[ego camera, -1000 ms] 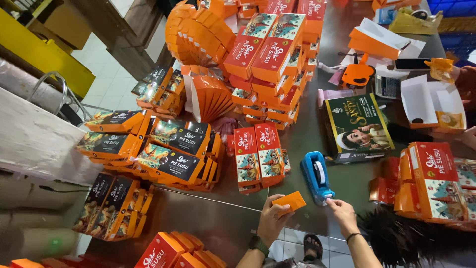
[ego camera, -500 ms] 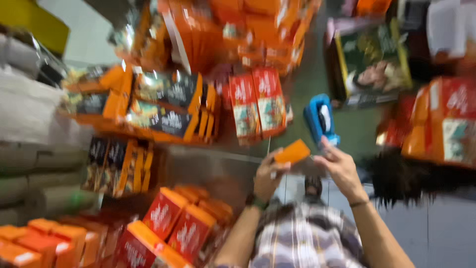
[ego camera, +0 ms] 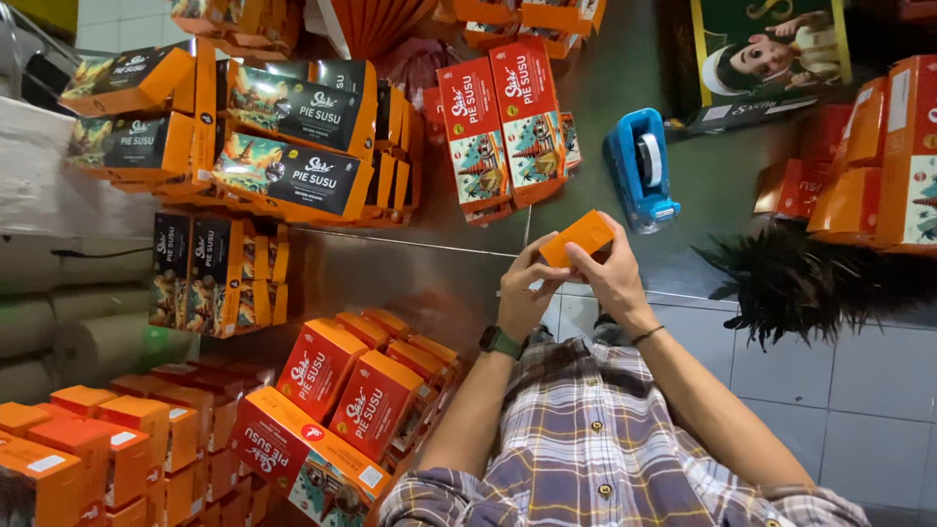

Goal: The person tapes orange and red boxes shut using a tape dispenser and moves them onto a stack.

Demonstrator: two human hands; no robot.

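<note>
Pinching the small orange box (ego camera: 578,237) between left hand (ego camera: 527,288) and right hand (ego camera: 610,278), both closed on it, thumbs best squaring its edges, tape dispenser (ego camera: 639,168) just beyond.

Small orange box (ego camera: 578,237), pinched between left hand (ego camera: 523,298) and right hand (ego camera: 610,278): matt cardboard. Just above the grip, tape dispenser (ego camera: 639,168): glossy blue plastic. Table (ego camera: 429,268) under the grip: dull, smooth metal sheet. Stacked cartons (ego camera: 500,127) beyond: printed, semi-gloss card.

A small plain orange box (ego camera: 578,237), closed and tilted, sits just below the blue tape dispenser (ego camera: 639,168), near its lower end, off the table.
</note>
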